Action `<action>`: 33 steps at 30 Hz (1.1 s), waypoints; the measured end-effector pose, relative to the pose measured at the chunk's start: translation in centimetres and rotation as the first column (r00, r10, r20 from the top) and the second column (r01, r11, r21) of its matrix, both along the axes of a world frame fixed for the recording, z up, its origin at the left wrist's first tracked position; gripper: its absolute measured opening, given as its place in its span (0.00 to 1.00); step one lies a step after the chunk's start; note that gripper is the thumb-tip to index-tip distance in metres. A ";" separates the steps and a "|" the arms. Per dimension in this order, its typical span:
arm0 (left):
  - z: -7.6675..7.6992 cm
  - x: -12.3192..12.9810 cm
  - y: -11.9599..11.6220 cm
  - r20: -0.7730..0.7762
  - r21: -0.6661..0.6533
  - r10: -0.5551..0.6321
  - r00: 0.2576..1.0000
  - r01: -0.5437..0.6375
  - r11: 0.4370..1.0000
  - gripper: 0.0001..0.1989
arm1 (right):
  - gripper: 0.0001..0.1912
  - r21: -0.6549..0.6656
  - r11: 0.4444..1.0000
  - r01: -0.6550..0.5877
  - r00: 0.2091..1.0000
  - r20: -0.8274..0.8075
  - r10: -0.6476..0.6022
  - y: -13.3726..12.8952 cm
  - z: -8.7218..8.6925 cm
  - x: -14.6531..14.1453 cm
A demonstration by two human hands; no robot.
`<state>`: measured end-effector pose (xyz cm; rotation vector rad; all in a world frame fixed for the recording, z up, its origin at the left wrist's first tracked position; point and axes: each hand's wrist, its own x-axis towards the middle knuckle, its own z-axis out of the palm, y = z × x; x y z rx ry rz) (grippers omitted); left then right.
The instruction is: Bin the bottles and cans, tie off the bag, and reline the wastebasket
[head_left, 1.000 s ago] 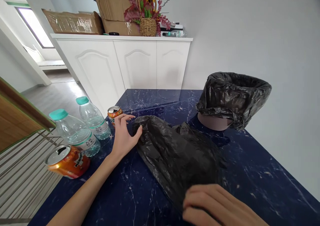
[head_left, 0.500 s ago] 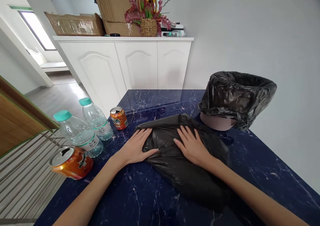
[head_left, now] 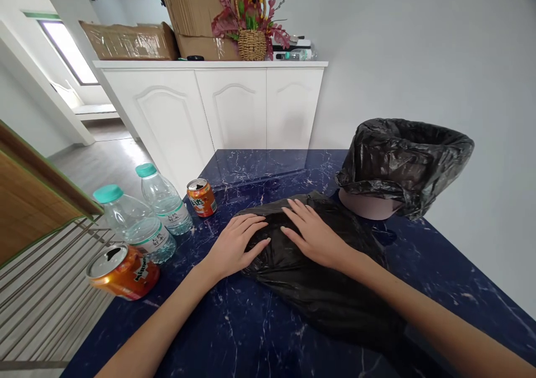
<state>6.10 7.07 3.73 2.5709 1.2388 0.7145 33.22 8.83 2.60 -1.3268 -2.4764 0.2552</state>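
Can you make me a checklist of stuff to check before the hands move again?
1. Hands on the bag: ok. The left hand and right hand both rest on the black bag, fingers apart.
2. Bag smooth: not ok. It has creases.
3. Cans away from the hands: ok. The front can and back can stand to the left, touching neither hand.
4. Bottle caps on: ok. The front bottle and back bottle both wear theirs.
5. Bin lined: ok. A black liner folds over its rim.
6. Bin empty: cannot tell. Its bottom is hidden.
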 end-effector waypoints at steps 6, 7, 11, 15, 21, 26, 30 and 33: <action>-2.4 -1.6 0.8 -0.082 -0.085 0.053 0.995 -0.060 0.995 0.36 | 0.42 -0.102 0.994 0.029 0.998 0.064 -0.023 3.8 -2.5 0.0; -2.6 -1.8 0.9 -0.099 -0.086 0.058 0.993 -0.067 0.994 0.38 | 0.42 -0.106 0.993 0.060 0.996 0.067 -0.053 4.4 -3.1 0.8; -2.8 -2.1 1.0 -0.196 -0.070 0.047 0.979 -0.062 0.996 0.41 | 0.43 -0.127 0.976 0.177 0.983 0.077 -0.168 5.1 -4.1 3.8; -2.2 -1.9 1.0 -0.224 0.031 0.044 0.974 -0.038 0.999 0.38 | 0.43 -0.127 0.979 0.159 0.987 0.049 -0.154 1.1 -2.0 4.9; -0.2 -1.0 0.4 -0.065 0.128 -0.083 0.994 0.091 0.988 0.20 | 0.44 -0.235 0.924 -0.300 0.954 -0.056 0.296 -10.1 2.9 6.3; 0.5 -0.2 -0.5 -0.028 -0.015 -0.210 0.977 0.210 0.978 0.18 | 0.37 -0.148 0.966 -0.210 0.975 0.039 0.218 -13.4 -0.2 10.3; 1.0 0.2 -1.4 -0.019 -0.109 -0.234 0.972 0.231 0.967 0.34 | 0.34 -0.075 0.993 -0.089 0.992 -0.095 0.082 -13.8 -1.0 12.5; 1.3 0.1 -2.5 0.002 -0.139 -0.271 0.963 0.269 0.953 0.39 | 0.28 -0.111 0.993 -0.030 0.980 -0.199 0.007 -14.9 1.9 12.7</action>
